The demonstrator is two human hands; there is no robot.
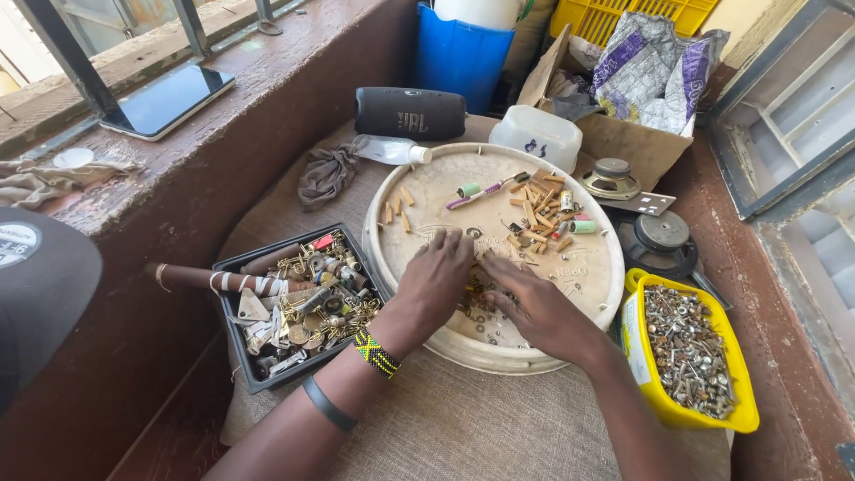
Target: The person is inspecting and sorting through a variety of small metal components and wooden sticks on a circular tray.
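A round cream lid [583, 294] lies upside down on a cloth-covered surface and serves as a tray. On it are several small tan wooden plugs [537, 218], a purple-handled tool [481, 192], small green cylinders and a pile of tiny metal washers and screws [476, 303]. My left hand [436, 276] rests palm down on the tray with fingers spread over the small metal parts. My right hand [534, 303] lies next to it, fingers touching the same pile. Whether either hand pinches a part is hidden.
A black tray [252, 379] of mixed metal hardware sits at left, with a brown-wrapped stick [191, 278] across it. A yellow tub [744, 419] of screws stands at right. Behind are a black speaker [410, 112], a white tub [539, 134], loudspeaker drivers, a cardboard box and a blue bin.
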